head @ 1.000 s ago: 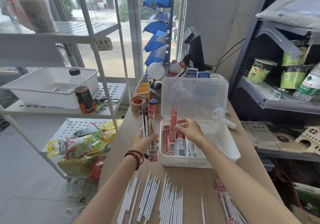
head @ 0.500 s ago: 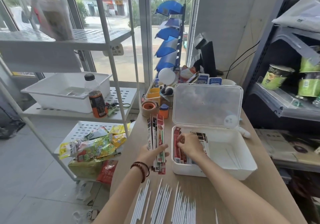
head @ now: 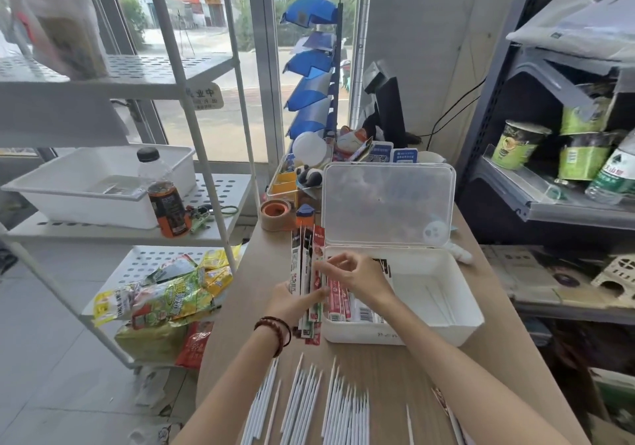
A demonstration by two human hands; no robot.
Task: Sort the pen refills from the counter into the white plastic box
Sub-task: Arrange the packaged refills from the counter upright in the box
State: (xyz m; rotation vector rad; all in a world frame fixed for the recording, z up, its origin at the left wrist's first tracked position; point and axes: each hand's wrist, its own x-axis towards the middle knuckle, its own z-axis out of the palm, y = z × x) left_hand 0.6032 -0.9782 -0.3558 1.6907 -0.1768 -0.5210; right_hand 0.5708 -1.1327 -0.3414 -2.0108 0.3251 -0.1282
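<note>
My left hand (head: 294, 298) grips an upright bundle of long pen refill packs (head: 307, 266), red, black and white, just left of the white plastic box (head: 457, 321). The box stands on the wooden counter with its clear lid (head: 388, 204) raised. Several refill packs (head: 345, 302) lie flat in the box's left half. My right hand (head: 357, 274) hovers over that left half and pinches the edge of a pack in the bundle. Many loose white refills (head: 323, 407) lie in rows on the counter near me.
A tape roll (head: 275, 214) and desk clutter stand behind the box. A white rack on the left holds a drink bottle (head: 165, 197), a white bin (head: 99, 183) and snack bags (head: 171, 298). A dark shelf with cups (head: 519, 145) stands at the right.
My right hand has lifted out of the box, where it laid down a red pack, and moved left to the bundle in my left hand. The view shifted slightly.
</note>
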